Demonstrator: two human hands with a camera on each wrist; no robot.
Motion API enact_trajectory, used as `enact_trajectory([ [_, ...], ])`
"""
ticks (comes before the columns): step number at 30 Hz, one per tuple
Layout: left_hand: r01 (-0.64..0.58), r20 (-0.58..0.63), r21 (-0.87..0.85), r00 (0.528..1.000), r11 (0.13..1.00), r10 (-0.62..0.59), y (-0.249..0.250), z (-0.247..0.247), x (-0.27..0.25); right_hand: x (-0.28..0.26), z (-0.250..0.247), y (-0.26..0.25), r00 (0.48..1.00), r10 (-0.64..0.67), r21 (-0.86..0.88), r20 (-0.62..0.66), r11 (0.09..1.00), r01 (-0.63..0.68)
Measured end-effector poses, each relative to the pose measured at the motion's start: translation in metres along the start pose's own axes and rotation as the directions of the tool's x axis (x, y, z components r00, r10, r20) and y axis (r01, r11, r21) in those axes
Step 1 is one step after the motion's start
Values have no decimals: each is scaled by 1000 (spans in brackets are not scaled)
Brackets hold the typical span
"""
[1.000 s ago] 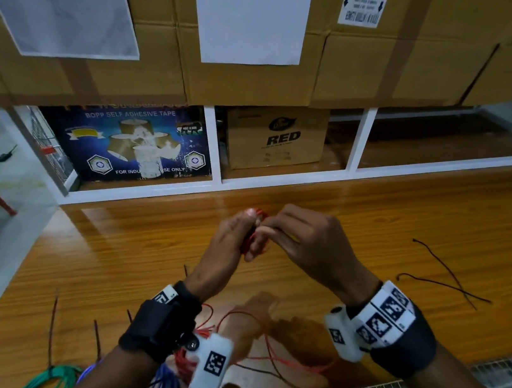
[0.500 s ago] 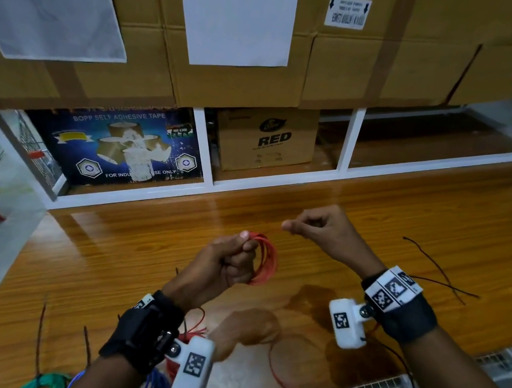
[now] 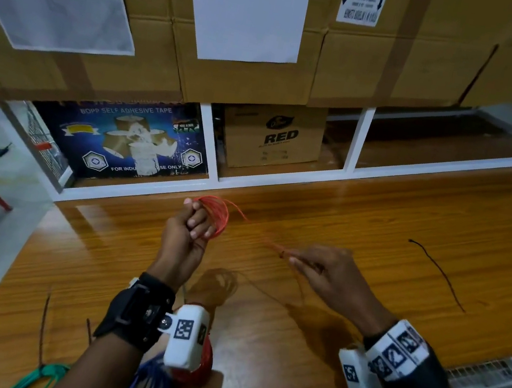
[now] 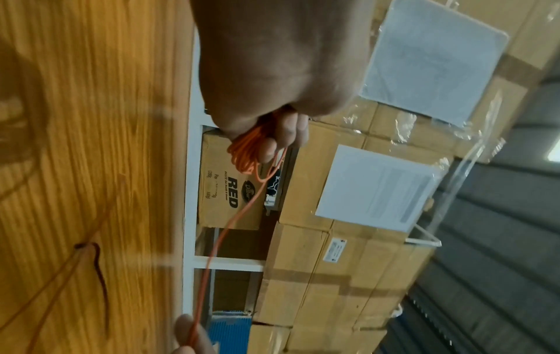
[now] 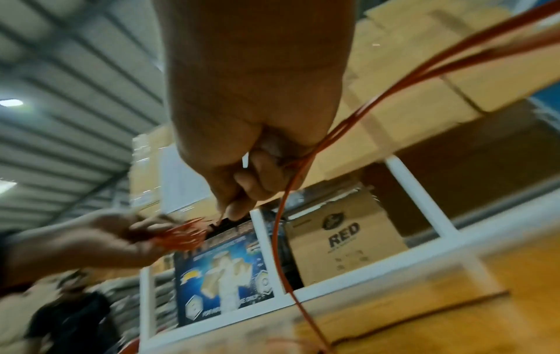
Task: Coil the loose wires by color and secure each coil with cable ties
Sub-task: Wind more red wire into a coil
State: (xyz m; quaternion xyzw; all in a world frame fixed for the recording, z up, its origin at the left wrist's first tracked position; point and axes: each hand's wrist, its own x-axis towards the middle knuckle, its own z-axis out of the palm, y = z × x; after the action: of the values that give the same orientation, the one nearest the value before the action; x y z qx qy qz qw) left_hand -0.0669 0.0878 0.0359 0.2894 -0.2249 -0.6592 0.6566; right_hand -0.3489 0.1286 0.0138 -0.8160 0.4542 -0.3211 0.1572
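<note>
Stretching across the scene, the glossy wood-grain table (image 3: 410, 217) runs below stacked matte cardboard boxes (image 3: 250, 70). Above its middle, the left hand (image 3: 187, 233) is fisted on a round coil of thin red wire (image 3: 216, 216), fingers curled tight through the loops. To the right and nearer, the right hand (image 3: 329, 271) pinches the taut free strand between thumb and fingertips. A limp black cable tie (image 3: 439, 271) lies far right. Green wire (image 3: 38, 377) and blue wire (image 3: 149, 387) are cut off at the near edge, partly hidden by the left forearm
</note>
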Motion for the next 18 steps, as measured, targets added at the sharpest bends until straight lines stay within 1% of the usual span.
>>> enact_trajectory([
  [2,-39,12,143,999,989,38,-4,5,-1,-2,13,-14,981,-163,-153,107,972,178],
  [4,-77,64,317,996,945,60,-11,12,-7,1,21,-32,947,-287,-183,148,933,311],
  [5,-103,97,402,993,910,69,-15,16,-12,5,23,-40,938,-310,-168,154,928,334],
  [6,-133,131,475,988,870,79,-19,21,-17,10,24,-45,938,-314,-142,147,932,334],
  [8,-197,202,582,975,789,95,-25,28,-28,21,25,-52,941,-327,-114,93,935,336],
  [13,-310,355,718,933,623,55,-33,32,-41,37,22,-51,931,-359,-60,-67,933,355],
  [14,-321,375,731,926,602,38,-32,32,-41,39,19,-50,927,-361,-50,-101,933,358],
  [16,-318,408,741,913,591,-20,-29,32,-43,44,10,-46,925,-341,-31,-164,940,341],
  [18,-266,401,756,910,599,-102,-25,31,-44,53,-3,-44,933,-291,-23,-210,956,293],
])
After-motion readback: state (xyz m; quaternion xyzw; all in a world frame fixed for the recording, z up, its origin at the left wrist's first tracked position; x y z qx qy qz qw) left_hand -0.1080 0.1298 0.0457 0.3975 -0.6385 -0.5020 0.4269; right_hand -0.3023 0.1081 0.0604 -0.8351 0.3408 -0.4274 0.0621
